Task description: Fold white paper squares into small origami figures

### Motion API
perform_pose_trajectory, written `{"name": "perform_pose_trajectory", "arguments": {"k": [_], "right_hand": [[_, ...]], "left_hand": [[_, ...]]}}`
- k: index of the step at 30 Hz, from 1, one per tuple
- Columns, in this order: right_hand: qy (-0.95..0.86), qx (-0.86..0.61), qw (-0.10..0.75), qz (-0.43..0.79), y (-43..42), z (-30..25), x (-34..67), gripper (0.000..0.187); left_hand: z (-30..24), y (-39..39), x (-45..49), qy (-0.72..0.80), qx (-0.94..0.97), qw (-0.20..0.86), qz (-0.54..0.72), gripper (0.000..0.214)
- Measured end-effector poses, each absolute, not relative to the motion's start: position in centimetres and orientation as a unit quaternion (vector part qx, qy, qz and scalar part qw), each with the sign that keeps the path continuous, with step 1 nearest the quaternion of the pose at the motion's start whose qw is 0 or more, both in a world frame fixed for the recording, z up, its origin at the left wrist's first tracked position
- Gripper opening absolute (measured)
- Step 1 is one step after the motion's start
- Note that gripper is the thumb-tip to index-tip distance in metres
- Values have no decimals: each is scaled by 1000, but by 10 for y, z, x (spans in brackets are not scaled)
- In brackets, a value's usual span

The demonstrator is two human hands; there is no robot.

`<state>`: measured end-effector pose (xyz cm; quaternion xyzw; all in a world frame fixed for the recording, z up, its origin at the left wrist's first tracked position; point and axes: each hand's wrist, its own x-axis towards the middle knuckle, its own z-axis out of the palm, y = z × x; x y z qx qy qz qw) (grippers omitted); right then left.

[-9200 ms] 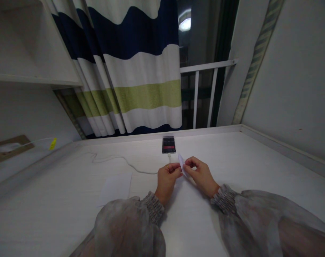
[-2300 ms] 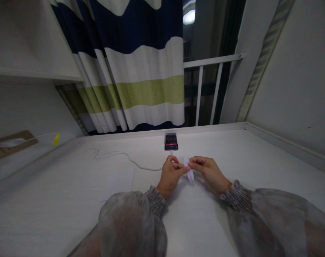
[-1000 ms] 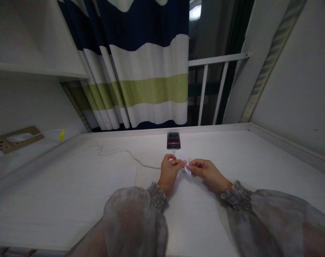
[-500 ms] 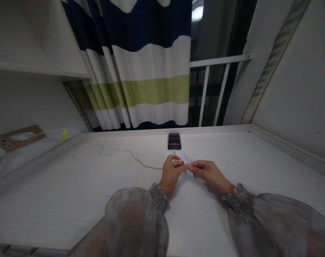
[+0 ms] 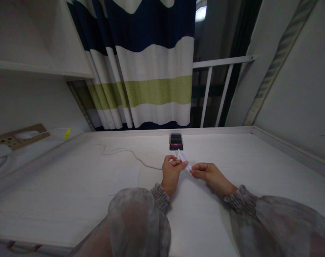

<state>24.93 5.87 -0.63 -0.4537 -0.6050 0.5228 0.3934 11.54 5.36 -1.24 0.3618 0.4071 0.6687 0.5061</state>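
A small folded piece of white paper (image 5: pixel 183 156) is held between my two hands, above the white desk. My left hand (image 5: pixel 171 173) pinches it from the left, with thumb and fingertips closed on the paper. At its lower right end, the fingertips of my right hand (image 5: pixel 209 174) are pressed together on the paper. The paper slants from upper left to lower right. Another sheet of white paper (image 5: pixel 126 178) lies flat on the desk to the left, partly hidden by my left sleeve.
Beyond my hands a phone (image 5: pixel 176 142) rests near the desk's back edge. A white cable (image 5: pixel 141 161) runs across the desk (image 5: pixel 71 196) to behind my left hand. A power socket panel (image 5: pixel 20 137) is on the left wall; a striped curtain (image 5: pixel 157 67) hangs behind.
The folded paper has tilted further to the left, and my right hand's fingers have shifted slightly down along it. The whole view has moved a little.
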Motion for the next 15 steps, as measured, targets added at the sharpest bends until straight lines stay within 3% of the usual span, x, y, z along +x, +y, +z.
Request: {"name": "perform_pose_trajectory", "arguments": {"k": [15], "right_hand": [[-648,-445,373,493,56,-10,247,30]], "left_hand": [[-10,54,116,406,346,488,691,50]]}}
